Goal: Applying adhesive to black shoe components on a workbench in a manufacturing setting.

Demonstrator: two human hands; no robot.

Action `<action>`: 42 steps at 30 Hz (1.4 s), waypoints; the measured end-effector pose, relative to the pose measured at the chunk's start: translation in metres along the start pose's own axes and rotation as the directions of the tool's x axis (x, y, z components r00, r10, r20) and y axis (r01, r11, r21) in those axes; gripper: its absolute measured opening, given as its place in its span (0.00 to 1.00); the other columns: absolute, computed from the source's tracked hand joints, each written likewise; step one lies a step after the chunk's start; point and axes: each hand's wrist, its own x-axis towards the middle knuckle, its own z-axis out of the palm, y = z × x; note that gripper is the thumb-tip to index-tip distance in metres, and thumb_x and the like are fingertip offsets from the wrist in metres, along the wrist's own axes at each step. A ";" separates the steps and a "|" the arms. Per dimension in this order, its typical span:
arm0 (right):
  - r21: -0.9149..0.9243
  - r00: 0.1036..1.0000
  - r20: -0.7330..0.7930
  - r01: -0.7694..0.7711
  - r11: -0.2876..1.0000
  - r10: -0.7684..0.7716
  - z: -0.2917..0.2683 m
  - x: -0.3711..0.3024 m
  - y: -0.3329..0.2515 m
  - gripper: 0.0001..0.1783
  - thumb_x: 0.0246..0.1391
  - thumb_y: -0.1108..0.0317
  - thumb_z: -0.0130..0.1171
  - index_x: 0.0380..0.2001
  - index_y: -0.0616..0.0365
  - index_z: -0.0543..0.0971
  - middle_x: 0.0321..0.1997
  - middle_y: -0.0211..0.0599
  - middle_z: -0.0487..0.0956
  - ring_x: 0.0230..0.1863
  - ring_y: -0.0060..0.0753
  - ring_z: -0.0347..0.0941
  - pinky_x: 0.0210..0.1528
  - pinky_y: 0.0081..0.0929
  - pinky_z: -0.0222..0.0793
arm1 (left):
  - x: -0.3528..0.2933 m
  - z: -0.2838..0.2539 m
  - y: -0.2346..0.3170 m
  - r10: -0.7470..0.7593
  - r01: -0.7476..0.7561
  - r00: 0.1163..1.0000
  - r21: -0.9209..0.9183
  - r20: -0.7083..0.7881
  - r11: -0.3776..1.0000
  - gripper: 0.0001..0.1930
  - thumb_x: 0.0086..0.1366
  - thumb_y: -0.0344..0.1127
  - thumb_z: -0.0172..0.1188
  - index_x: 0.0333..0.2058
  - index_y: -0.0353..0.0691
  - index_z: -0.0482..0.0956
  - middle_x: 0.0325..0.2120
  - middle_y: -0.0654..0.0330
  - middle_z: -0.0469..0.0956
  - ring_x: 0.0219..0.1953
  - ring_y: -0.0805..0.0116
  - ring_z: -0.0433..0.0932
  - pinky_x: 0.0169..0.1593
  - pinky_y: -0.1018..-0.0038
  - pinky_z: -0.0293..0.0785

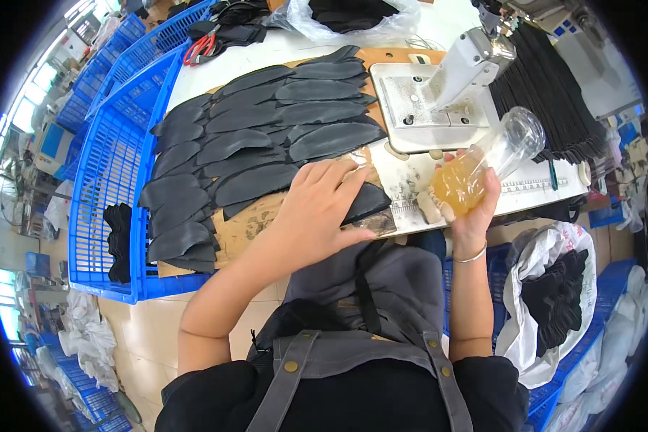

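A grey apron (374, 353) with two brass-coloured studs lies nearest, at six o'clock. Two hands work above it. The left hand (320, 205) lies near the centre, fingers a little spread, over a black piece (368, 202); well over a dozen similar pieces overlap toward ten o'clock. The right hand (480, 209), between two and three o'clock, curls its fingers around one clear bottle (459, 186), amber stuff gathered in its lower end. A finely marked ruler strip (527, 186) runs along the worktop (259, 54) toward three. Containers holding black pieces: a blue crate (97, 194) at nine, a white sack (515, 338) at four, a clear bag (306, 29) at twelve.
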 end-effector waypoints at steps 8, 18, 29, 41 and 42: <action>-0.127 0.998 0.068 0.026 0.992 -0.018 0.004 0.000 -0.001 0.29 0.54 0.49 0.47 0.48 0.64 0.68 0.45 0.41 0.72 0.49 0.39 0.71 0.50 0.40 0.70 | 0.018 0.000 -0.012 -0.068 0.076 0.978 -0.033 0.198 0.997 0.29 0.47 0.45 0.67 0.47 0.39 0.72 0.41 0.53 0.74 0.47 0.54 0.69 0.54 0.65 0.61; -0.123 0.997 0.082 0.020 0.992 -0.010 0.002 -0.001 -0.001 0.28 0.54 0.50 0.47 0.48 0.63 0.68 0.46 0.41 0.72 0.50 0.40 0.70 0.52 0.42 0.69 | 0.018 0.002 -0.009 -0.108 0.130 0.983 -0.142 0.152 0.981 0.24 0.48 0.43 0.67 0.43 0.38 0.75 0.38 0.53 0.75 0.45 0.53 0.71 0.51 0.66 0.65; 0.195 0.963 0.250 -0.152 0.969 0.101 0.016 -0.015 0.004 0.37 0.51 0.42 0.49 0.56 0.59 0.61 0.46 0.36 0.69 0.46 0.35 0.70 0.56 0.53 0.62 | 0.020 0.006 -0.027 -0.242 0.346 0.932 -0.472 0.269 0.811 0.17 0.50 0.37 0.67 0.37 0.38 0.76 0.36 0.54 0.76 0.41 0.59 0.74 0.48 0.71 0.68; 0.221 0.877 0.385 -0.389 0.894 0.287 0.043 -0.022 0.028 0.37 0.49 0.42 0.50 0.55 0.56 0.60 0.43 0.35 0.68 0.45 0.35 0.68 0.58 0.53 0.61 | -0.026 -0.087 -0.052 -0.719 0.523 0.695 -0.673 -0.019 0.523 0.13 0.54 0.38 0.64 0.32 0.34 0.76 0.28 0.66 0.74 0.33 0.78 0.71 0.40 0.79 0.67; 0.237 0.875 0.400 -0.387 0.891 0.273 0.043 -0.022 0.027 0.37 0.50 0.42 0.51 0.55 0.56 0.60 0.43 0.35 0.68 0.44 0.35 0.68 0.58 0.53 0.62 | -0.034 -0.100 -0.064 -0.724 0.401 0.670 -0.742 -0.161 0.537 0.10 0.54 0.38 0.63 0.30 0.38 0.76 0.27 0.67 0.74 0.31 0.80 0.70 0.38 0.80 0.66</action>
